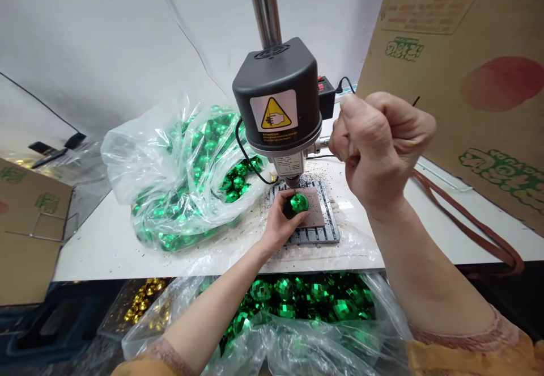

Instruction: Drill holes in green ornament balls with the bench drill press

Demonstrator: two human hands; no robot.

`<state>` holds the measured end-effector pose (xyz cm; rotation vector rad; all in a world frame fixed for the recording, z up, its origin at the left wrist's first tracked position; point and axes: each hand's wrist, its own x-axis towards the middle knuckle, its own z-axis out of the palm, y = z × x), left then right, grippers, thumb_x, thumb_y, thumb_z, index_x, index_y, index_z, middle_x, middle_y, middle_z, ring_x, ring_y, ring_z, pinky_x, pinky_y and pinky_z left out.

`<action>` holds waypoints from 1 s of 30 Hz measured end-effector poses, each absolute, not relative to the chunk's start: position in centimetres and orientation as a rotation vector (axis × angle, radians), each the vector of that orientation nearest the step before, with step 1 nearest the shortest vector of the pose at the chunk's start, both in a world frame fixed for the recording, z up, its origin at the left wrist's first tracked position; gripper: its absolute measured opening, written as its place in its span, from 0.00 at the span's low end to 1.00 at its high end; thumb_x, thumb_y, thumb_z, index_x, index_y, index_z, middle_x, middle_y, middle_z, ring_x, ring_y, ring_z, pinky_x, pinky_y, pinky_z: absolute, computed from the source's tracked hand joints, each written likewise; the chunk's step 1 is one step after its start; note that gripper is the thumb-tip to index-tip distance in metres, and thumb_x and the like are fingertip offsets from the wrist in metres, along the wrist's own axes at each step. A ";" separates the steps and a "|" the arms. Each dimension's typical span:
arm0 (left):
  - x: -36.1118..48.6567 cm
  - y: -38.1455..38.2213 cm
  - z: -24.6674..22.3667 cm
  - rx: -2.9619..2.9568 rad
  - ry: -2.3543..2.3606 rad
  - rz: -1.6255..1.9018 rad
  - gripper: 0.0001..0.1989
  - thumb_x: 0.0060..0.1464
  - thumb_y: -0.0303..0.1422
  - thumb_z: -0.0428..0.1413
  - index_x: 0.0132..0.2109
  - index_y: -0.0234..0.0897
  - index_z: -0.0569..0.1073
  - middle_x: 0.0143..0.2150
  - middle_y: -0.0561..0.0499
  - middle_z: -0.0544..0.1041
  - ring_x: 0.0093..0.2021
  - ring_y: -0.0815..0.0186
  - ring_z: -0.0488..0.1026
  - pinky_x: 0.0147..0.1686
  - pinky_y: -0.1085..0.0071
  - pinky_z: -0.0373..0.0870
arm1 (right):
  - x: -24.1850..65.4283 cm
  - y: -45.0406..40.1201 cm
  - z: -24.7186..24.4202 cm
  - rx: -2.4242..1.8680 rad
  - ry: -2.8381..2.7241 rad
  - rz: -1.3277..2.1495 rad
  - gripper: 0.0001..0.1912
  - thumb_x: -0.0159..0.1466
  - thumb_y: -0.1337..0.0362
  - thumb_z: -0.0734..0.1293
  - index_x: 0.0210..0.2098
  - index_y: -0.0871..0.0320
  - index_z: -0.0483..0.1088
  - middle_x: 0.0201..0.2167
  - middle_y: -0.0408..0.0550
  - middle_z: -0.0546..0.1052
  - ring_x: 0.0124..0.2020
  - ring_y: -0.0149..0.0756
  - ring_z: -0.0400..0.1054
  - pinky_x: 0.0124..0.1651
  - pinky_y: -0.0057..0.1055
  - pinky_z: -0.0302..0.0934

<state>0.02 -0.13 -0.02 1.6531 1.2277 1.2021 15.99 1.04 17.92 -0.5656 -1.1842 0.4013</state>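
My left hand [279, 222] pinches a shiny green faceted ball [300, 202] between thumb and fingers. The ball rests on a reddish-brown pad [315, 208] over the slotted metal base [332, 229] of a small bench drill press [283, 75]. Directly above the ball is the chuck [292, 181], with a thin bit reaching down to the ball's top. At the right side of the machine my right hand [378, 149] is closed in a fist around its feed lever [323, 143]; most of the lever is hidden by the fingers.
A clear plastic bag [123, 160] of green balls lies left of the press. Another open bag [391, 302] of green balls sits below the table edge. Cardboard boxes [459, 104] flank the white table [102, 251]. A brown strap [476, 228] lies right. Dark shavings surround the base.
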 end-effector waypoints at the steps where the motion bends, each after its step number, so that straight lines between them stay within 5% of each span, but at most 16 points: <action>1: 0.1 -0.1 0.0 1.661 1.253 1.178 0.27 0.50 0.39 0.67 0.54 0.40 0.67 0.50 0.45 0.75 0.51 0.57 0.74 0.53 0.59 0.72 | 16.0 1.0 18.0 -0.563 -1.183 0.402 0.28 0.62 0.49 0.67 0.16 0.54 0.50 0.13 0.41 0.54 0.18 0.32 0.52 0.24 0.37 0.46; 15: 0.2 -0.4 0.5 1.639 1.251 1.169 0.26 0.51 0.39 0.67 0.53 0.39 0.67 0.50 0.46 0.74 0.50 0.59 0.73 0.52 0.61 0.70 | 15.1 1.0 17.0 -0.304 -1.158 0.300 0.29 0.63 0.64 0.67 0.16 0.59 0.44 0.12 0.38 0.47 0.16 0.21 0.41 0.21 0.31 0.36; 30: 0.0 -0.1 -0.2 1.645 1.212 1.189 0.27 0.51 0.39 0.67 0.55 0.40 0.67 0.53 0.45 0.73 0.53 0.57 0.72 0.54 0.61 0.68 | 15.2 0.5 15.3 -0.312 -1.109 0.212 0.28 0.60 0.68 0.65 0.16 0.59 0.41 0.12 0.37 0.51 0.14 0.21 0.44 0.20 0.30 0.35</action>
